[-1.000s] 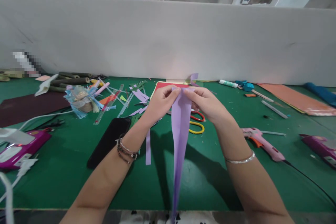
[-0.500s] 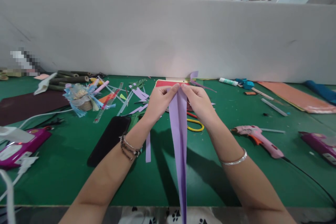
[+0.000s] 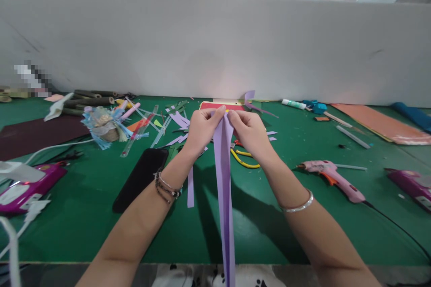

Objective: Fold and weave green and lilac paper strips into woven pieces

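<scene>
A long lilac paper strip (image 3: 225, 179) hangs from both my hands down toward my lap, folded lengthwise. My left hand (image 3: 201, 129) pinches its top end from the left. My right hand (image 3: 247, 131) pinches the same end from the right, fingertips nearly touching. Both hands hover above the green table (image 3: 84, 215). A narrower lilac strip (image 3: 190, 192) lies on the table below my left wrist. Yellow- and red-handled scissors (image 3: 243, 159) lie just under my right hand.
A black phone (image 3: 141, 178) lies left of my forearm. A pink glue gun (image 3: 332, 178) with a cord lies to the right; magenta devices sit at both edges. Paper scraps, sticks and a blue-fringed bundle (image 3: 103, 126) crowd the back left. A grey partition runs behind the table.
My hands have drawn closer together and the lilac strip has narrowed into a tighter lengthwise fold. The view shifted slightly; both hands keep their pinch.
</scene>
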A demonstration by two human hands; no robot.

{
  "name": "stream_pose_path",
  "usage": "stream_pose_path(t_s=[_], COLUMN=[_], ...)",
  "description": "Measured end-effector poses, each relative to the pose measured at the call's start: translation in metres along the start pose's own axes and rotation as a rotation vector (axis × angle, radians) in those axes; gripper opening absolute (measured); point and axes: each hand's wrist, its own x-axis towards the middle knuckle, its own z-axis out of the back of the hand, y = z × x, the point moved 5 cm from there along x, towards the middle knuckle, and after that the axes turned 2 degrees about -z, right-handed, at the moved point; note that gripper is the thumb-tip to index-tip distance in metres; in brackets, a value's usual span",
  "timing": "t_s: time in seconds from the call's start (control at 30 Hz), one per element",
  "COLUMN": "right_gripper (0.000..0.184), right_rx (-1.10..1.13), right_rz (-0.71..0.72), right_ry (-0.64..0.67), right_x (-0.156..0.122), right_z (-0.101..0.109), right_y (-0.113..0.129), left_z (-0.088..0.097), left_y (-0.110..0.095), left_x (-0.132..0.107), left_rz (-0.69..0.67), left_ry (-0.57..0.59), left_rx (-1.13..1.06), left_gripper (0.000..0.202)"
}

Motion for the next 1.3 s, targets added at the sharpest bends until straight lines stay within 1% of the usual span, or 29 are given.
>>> stream_pose_path(t_s=[0.17, 0.2, 0.23, 0.33, 0.37, 0.4, 0.43, 0.5, 0.57, 0.63, 0.73, 0.83, 0.87, 0.93, 1.0, 1.03, 1.07, 1.13, 1.23, 1.3], right_gripper=[0.036, 0.035, 0.035, 0.036, 0.037, 0.038, 0.039, 0.039, 0.035, 0.031, 0.031, 0.032, 0.031, 0.03, 0.031, 0.033, 0.034, 0.036, 0.036, 0.035], right_rx=[0.034, 0.047, 0.067, 0.146, 0.166, 0.179, 0.183, 0.176, 0.163, 0.157, 0.166, 0.192, 0.2, 0.21, 0.215, 0.218, 0.222, 0.224, 0.213, 0.206], right_rz=[0.0, 0.0, 0.0, -0.006, -0.008, -0.01, -0.017, -0.035, -0.054, -0.066, -0.095, -0.104, -0.096, -0.083, -0.078, -0.075, -0.072, -0.074, -0.096, -0.104], right_ry=[-0.026, -0.027, -0.03, -0.074, -0.093, -0.105, -0.103, -0.056, 0.003, 0.032, 0.025, -0.017, -0.031, -0.062, -0.104, -0.121, -0.126, -0.09, -0.007, 0.001], right_x=[-0.001, 0.0, 0.0, 0.001, 0.002, 0.002, 0.002, 0.002, 0.002, 0.001, 0.001, 0.001, 0.001, 0.001, 0.001, 0.001, 0.001, 0.001, 0.001, 0.001], right_z=[0.001, 0.002, 0.002, 0.007, 0.009, 0.01, 0.011, 0.011, 0.008, 0.006, 0.005, 0.006, 0.007, 0.009, 0.012, 0.014, 0.015, 0.013, 0.008, 0.007], right_y=[0.001, 0.0, 0.0, -0.002, -0.003, -0.003, -0.003, -0.002, -0.001, 0.0, 0.0, -0.001, -0.002, -0.003, -0.004, -0.004, -0.004, -0.003, -0.003, -0.003], left_z=[0.004, 0.004, 0.003, -0.004, -0.006, -0.007, -0.007, -0.006, -0.005, -0.004, 0.0, 0.002, 0.001, -0.004, -0.01, -0.012, -0.012, -0.012, -0.008, -0.004], left_y=[0.0, -0.001, -0.001, 0.0, -0.001, -0.001, -0.002, -0.004, -0.005, -0.005, -0.005, -0.003, -0.002, -0.003, -0.006, -0.008, -0.009, -0.011, -0.009, -0.007], left_x=[0.002, 0.002, 0.002, 0.001, 0.0, -0.001, -0.001, -0.001, -0.001, -0.001, 0.0, 0.0, 0.0, -0.001, -0.003, -0.004, -0.004, -0.005, -0.004, -0.002], left_rz=[0.014, 0.023, 0.041, 0.126, 0.14, 0.139, 0.124, 0.083, 0.056, 0.033, 0.03, 0.066, 0.08, 0.098, 0.086, 0.068, 0.05, 0.032, 0.034, 0.029], left_ry=[-0.044, -0.037, -0.009, 0.13, 0.161, 0.167, 0.156, 0.12, 0.094, 0.073, 0.009, -0.049, -0.039, 0.035, 0.122, 0.143, 0.146, 0.119, 0.058, 0.005], left_rx=[-0.073, -0.091, -0.111, -0.14, -0.133, -0.115, -0.088, -0.026, 0.009, 0.014, -0.001, -0.054, -0.075, -0.083, -0.038, -0.011, 0.013, 0.038, 0.069, 0.072], left_gripper=[0.042, 0.041, 0.04, 0.035, 0.032, 0.03, 0.029, 0.03, 0.032, 0.032, 0.032, 0.033, 0.033, 0.035, 0.037, 0.038, 0.038, 0.038, 0.037, 0.036])
